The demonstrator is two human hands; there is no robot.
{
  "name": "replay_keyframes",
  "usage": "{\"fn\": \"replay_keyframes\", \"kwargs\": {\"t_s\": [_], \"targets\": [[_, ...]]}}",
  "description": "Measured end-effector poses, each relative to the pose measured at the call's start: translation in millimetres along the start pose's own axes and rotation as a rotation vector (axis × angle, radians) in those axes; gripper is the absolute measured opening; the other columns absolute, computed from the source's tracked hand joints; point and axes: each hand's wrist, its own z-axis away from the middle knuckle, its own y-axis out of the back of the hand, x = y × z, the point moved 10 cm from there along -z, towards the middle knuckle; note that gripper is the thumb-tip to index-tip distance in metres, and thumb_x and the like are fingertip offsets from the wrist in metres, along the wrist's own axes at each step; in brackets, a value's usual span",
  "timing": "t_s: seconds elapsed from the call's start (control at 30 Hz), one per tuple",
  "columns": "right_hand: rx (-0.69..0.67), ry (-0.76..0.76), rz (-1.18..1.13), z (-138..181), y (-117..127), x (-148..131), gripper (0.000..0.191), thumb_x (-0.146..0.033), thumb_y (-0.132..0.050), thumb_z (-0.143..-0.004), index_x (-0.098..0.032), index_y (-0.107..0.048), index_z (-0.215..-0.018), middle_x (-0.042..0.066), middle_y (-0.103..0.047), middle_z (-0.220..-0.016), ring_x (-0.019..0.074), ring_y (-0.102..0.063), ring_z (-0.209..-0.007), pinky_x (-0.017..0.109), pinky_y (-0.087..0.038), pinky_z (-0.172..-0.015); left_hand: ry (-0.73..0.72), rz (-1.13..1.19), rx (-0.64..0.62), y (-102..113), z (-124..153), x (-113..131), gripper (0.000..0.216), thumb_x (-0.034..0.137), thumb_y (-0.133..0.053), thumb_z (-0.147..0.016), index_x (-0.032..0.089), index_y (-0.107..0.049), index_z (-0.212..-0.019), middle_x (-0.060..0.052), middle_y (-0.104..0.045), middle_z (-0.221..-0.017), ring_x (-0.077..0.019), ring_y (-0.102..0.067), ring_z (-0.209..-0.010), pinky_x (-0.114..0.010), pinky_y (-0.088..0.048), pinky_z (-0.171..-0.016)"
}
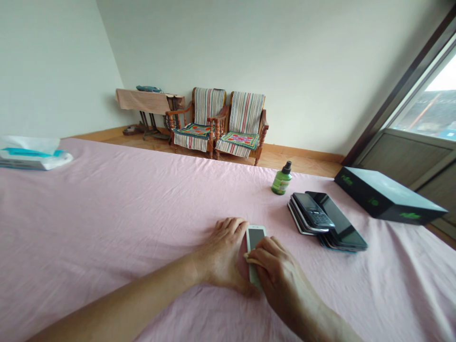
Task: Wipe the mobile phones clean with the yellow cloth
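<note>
A white smartphone [255, 233] with a dark screen lies face up on the pink cloth. My left hand [224, 251] grips its left side, with the fingers at the top corner and the thumb by the lower end. Over the lower half of the screen is my right hand [278, 270], its fingers pinched together. A small pale bit, which looks like a folded tissue [247, 257], sticks out from under those fingertips and touches the phone. The right hand hides most of the tissue and part of the screen.
To the right lie a stack of phones [309, 211] and a stack of dark tablets [344, 223]. Behind them stand a green spray bottle [281, 179] and a black box [388, 194]. A tissue pack [35, 159] rests at the far left of the pink cloth [142, 190].
</note>
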Motion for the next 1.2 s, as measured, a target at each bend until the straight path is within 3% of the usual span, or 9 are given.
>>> {"fn": "replay_keyframes", "kwargs": {"t_s": [0.17,0.4,0.6,0.83,1.03,1.2], "targets": [[-0.021,-0.038,0.009,1,4,5,0.027,0.001,-0.048,-0.085,-0.018,-0.064,-0.076,0.005,-0.059,-0.083,0.0194,-0.052,-0.08,0.031,-0.041,-0.069,0.006,-0.006,0.0,1,0,1,0.104,0.065,-0.077,-0.04,0.021,-0.039,-0.127,-0.012,-0.048,-0.123,-0.0352,-0.046,-0.112,-0.051,-0.034,-0.101],[0.0,-0.158,0.102,18,21,44,0.026,0.002,-0.049,-0.079,-0.017,-0.059,-0.067,0.002,-0.054,-0.074,0.0165,-0.053,-0.071,0.028,-0.038,-0.062,0.037,-0.019,-0.048,0,0,0,0.111,0.07,-0.074,-0.042,0.017,-0.036,-0.133,-0.016,-0.044,-0.131,-0.0386,-0.04,-0.121,-0.054,-0.03,-0.105],[0.133,-0.189,0.075,18,43,42,0.018,-0.008,-0.053,-0.084,-0.019,-0.059,-0.07,0.001,-0.055,-0.073,0.0157,-0.053,-0.069,0.027,-0.039,-0.061,0.043,-0.009,-0.063,-2,1,-2,0.116,0.072,-0.073,-0.042,0.017,-0.034,-0.136,-0.017,-0.041,-0.135,-0.0401,-0.037,-0.125,-0.056,-0.027,-0.107],[0.046,-0.195,-0.009,19,27,40,0.022,0.0,-0.049,-0.077,-0.018,-0.059,-0.07,0.001,-0.055,-0.074,0.0154,-0.054,-0.069,0.026,-0.038,-0.059,0.038,-0.016,-0.054,0,0,-1,0.113,0.072,-0.072,-0.043,0.018,-0.035,-0.135,-0.015,-0.043,-0.133,-0.0387,-0.038,-0.124,-0.055,-0.028,-0.106],[0.018,-0.124,-0.05,19,18,33,0.026,0.004,-0.047,-0.076,-0.018,-0.062,-0.073,0.002,-0.055,-0.078,0.0156,-0.054,-0.074,0.026,-0.039,-0.062,0.041,-0.011,-0.05,-1,-1,-1,0.113,0.07,-0.074,-0.041,0.019,-0.036,-0.134,-0.014,-0.045,-0.131,-0.0382,-0.04,-0.122,-0.053,-0.029,-0.106],[0.017,-0.155,-0.021,19,17,35,0.026,0.005,-0.048,-0.074,-0.018,-0.059,-0.067,0.002,-0.055,-0.075,0.0146,-0.053,-0.071,0.026,-0.037,-0.061,0.052,-0.024,-0.057,-2,0,-2,0.113,0.07,-0.074,-0.043,0.018,-0.034,-0.136,-0.015,-0.043,-0.134,-0.0377,-0.038,-0.124,-0.053,-0.027,-0.107]]}}
